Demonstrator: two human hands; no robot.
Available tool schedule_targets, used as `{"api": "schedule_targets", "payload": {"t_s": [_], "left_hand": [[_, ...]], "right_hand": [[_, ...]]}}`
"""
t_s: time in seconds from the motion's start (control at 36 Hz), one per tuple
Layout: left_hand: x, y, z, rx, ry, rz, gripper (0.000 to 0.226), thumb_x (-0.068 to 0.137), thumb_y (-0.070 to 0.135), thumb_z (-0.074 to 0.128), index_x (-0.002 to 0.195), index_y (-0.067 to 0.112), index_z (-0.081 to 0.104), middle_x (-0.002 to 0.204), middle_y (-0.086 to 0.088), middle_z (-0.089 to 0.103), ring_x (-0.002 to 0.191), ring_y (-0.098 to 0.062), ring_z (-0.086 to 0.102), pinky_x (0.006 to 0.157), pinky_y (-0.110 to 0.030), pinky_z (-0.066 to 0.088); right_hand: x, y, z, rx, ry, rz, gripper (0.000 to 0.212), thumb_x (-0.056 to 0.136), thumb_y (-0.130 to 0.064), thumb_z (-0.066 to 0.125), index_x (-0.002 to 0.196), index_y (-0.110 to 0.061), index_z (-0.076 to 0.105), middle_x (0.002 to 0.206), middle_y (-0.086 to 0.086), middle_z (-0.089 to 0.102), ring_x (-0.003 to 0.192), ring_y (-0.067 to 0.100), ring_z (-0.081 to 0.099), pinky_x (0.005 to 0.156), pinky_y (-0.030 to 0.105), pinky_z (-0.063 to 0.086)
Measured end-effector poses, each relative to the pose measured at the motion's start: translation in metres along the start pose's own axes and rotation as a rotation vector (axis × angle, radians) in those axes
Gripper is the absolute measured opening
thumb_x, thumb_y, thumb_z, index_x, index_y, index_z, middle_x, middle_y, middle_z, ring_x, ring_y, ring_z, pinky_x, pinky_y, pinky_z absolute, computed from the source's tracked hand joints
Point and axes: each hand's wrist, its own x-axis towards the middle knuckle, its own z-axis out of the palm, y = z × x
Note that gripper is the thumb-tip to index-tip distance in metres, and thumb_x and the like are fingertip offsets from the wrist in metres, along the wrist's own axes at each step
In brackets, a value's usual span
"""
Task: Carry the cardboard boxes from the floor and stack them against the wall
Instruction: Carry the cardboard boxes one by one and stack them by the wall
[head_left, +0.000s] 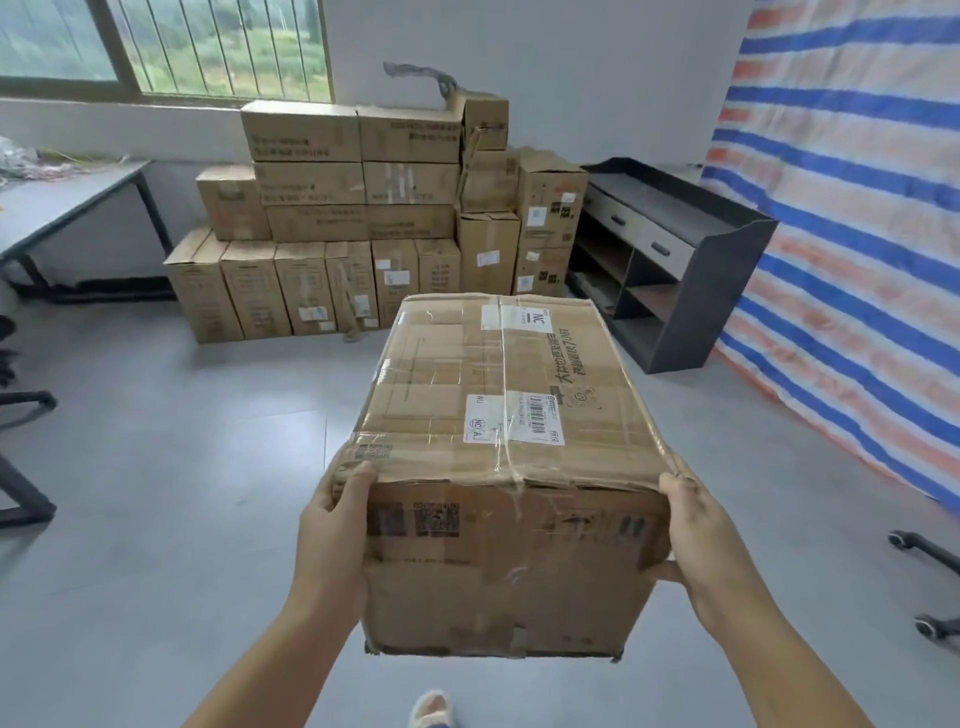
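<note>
A large taped cardboard box (498, 415) with white shipping labels hangs in the air in front of me, above the grey floor. My left hand (332, 525) grips its near left edge, thumb on top. My right hand (696, 530) clasps the near right edge the same way. Ahead, against the white wall under the window, stands a stack of cardboard boxes (363, 218), several rows high, with upright boxes along the bottom row.
A dark shelf unit with drawers (675, 249) stands right of the stack. A striped tarp (857, 208) covers the right wall. A grey desk (62, 202) is at the left, chair legs (26, 415) below it. Chair casters (930, 623) sit at the right. My foot (431, 709) shows below.
</note>
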Motion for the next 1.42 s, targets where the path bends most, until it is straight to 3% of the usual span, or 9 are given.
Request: {"api": "schedule_targets", "payload": {"t_s": [0.17, 0.25, 0.44, 0.58, 0.75, 0.89, 1.03, 1.28, 1.42], "left_hand": [[0.114, 0.038, 0.072, 0.037, -0.081, 0.027, 0.021, 0.097, 0.025, 0.049, 0.113, 0.024, 0.063, 0.085, 0.006, 0.069, 0.071, -0.011, 0.065, 0.047, -0.023, 0.045], [0.158, 0.047, 0.1, 0.049, -0.102, 0.026, 0.019, 0.097, 0.025, 0.049, 0.109, 0.024, 0.064, 0.068, 0.008, 0.064, 0.054, -0.004, 0.061, 0.045, -0.02, 0.044], [0.26, 0.054, 0.18, 0.071, -0.139, 0.001, 0.016, 0.097, 0.025, 0.05, 0.104, 0.024, 0.064, 0.067, 0.012, 0.066, 0.056, 0.0, 0.063, 0.053, -0.026, 0.046], [0.329, 0.049, 0.245, 0.063, -0.126, -0.021, 0.012, 0.097, 0.026, 0.05, 0.098, 0.025, 0.062, 0.082, 0.004, 0.066, 0.07, -0.009, 0.064, 0.056, -0.029, 0.046], [0.424, 0.046, 0.345, 0.026, -0.09, 0.001, 0.014, 0.097, 0.024, 0.05, 0.1, 0.024, 0.064, 0.078, 0.004, 0.068, 0.073, -0.013, 0.064, 0.057, -0.031, 0.047], [0.502, 0.054, 0.437, 0.003, -0.098, 0.024, 0.019, 0.097, 0.026, 0.05, 0.111, 0.025, 0.064, 0.079, 0.007, 0.069, 0.075, -0.013, 0.066, 0.059, -0.031, 0.048], [0.556, 0.059, 0.491, -0.017, -0.074, 0.05, 0.022, 0.098, 0.027, 0.049, 0.114, 0.029, 0.063, 0.074, 0.01, 0.069, 0.069, -0.009, 0.066, 0.054, -0.026, 0.048], [0.709, 0.064, 0.611, -0.024, -0.111, 0.038, 0.025, 0.098, 0.021, 0.048, 0.119, 0.025, 0.062, 0.066, 0.013, 0.069, 0.059, -0.004, 0.066, 0.057, -0.031, 0.048], [0.802, 0.078, 0.678, -0.015, -0.15, 0.032, 0.024, 0.099, 0.02, 0.046, 0.115, 0.021, 0.062, 0.062, 0.014, 0.067, 0.052, -0.004, 0.062, 0.037, -0.019, 0.042]], "right_hand": [[0.11, -0.053, 0.025, 0.052, 0.056, -0.014, 0.044, 0.101, -0.031, 0.027, 0.142, -0.043, 0.039, 0.126, -0.003, 0.054, 0.103, 0.018, 0.056, 0.071, 0.045, 0.056], [0.15, -0.07, 0.033, 0.074, 0.083, -0.009, 0.044, 0.101, -0.031, 0.026, 0.141, -0.045, 0.038, 0.126, -0.004, 0.054, 0.106, 0.021, 0.056, 0.075, 0.047, 0.056], [0.268, -0.106, 0.044, 0.06, 0.133, 0.029, 0.037, 0.102, -0.03, 0.026, 0.131, -0.043, 0.044, 0.098, -0.013, 0.056, 0.088, 0.013, 0.054, 0.079, 0.052, 0.055], [0.367, -0.118, 0.048, 0.029, 0.121, 0.026, 0.04, 0.103, -0.033, 0.024, 0.137, -0.041, 0.042, 0.097, -0.016, 0.056, 0.088, 0.012, 0.054, 0.079, 0.054, 0.055], [0.506, -0.143, 0.042, 0.018, 0.084, 0.022, 0.028, 0.103, -0.034, 0.023, 0.119, -0.041, 0.045, 0.089, -0.013, 0.055, 0.08, 0.01, 0.052, 0.075, 0.049, 0.054], [0.629, -0.182, 0.027, -0.026, 0.058, -0.048, 0.039, 0.103, -0.035, 0.021, 0.135, -0.048, 0.039, 0.097, -0.017, 0.055, 0.085, 0.009, 0.051, 0.068, 0.041, 0.052], [0.707, -0.209, 0.022, -0.012, 0.031, -0.07, 0.036, 0.102, -0.034, 0.022, 0.124, -0.055, 0.042, 0.093, -0.019, 0.055, 0.082, 0.009, 0.051, 0.083, 0.053, 0.052], [0.891, -0.252, 0.038, -0.02, 0.067, -0.092, 0.042, 0.101, -0.031, 0.023, 0.133, -0.051, 0.042, 0.102, -0.021, 0.058, 0.09, 0.011, 0.055, 0.073, 0.048, 0.056], [0.996, -0.279, 0.057, 0.006, 0.11, -0.094, 0.045, 0.101, -0.03, 0.023, 0.138, -0.05, 0.038, 0.112, -0.014, 0.058, 0.091, 0.007, 0.052, 0.08, 0.052, 0.055]]}}
